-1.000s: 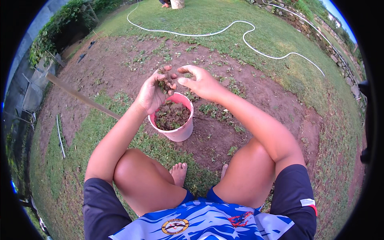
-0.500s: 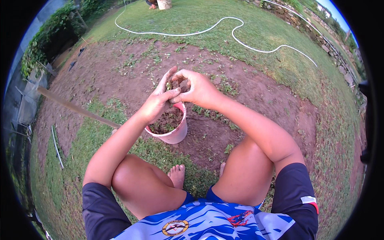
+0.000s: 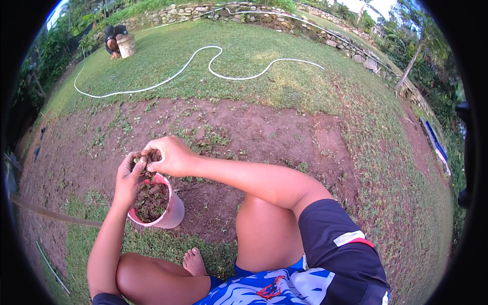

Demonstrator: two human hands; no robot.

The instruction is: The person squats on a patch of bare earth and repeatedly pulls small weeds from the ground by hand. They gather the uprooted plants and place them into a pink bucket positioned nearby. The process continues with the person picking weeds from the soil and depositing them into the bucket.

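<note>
My left hand (image 3: 130, 175) and my right hand (image 3: 170, 155) meet above the back rim of a pale pink bucket (image 3: 174, 211). Their soiled fingers are closed around a small clump of soil with green sprigs (image 3: 147, 160), much of it hidden by the fingers. Dark soil mixed with bits of plant (image 3: 151, 202) fills much of the bucket, which stands upright between me and the bare earth.
Brown soil with scattered weeds (image 3: 274, 134) lies ahead. A wooden pole (image 3: 56, 215) slants in at the left. A white hose (image 3: 239, 79) winds over the grass. Far left, a person (image 3: 113, 40) crouches beside a pale bucket (image 3: 126, 46); a stone wall (image 3: 244, 15) runs behind.
The view has swung up and to the right, bringing the crouching person and stone wall in. Both hands stay together over the bucket, still holding the clump.
</note>
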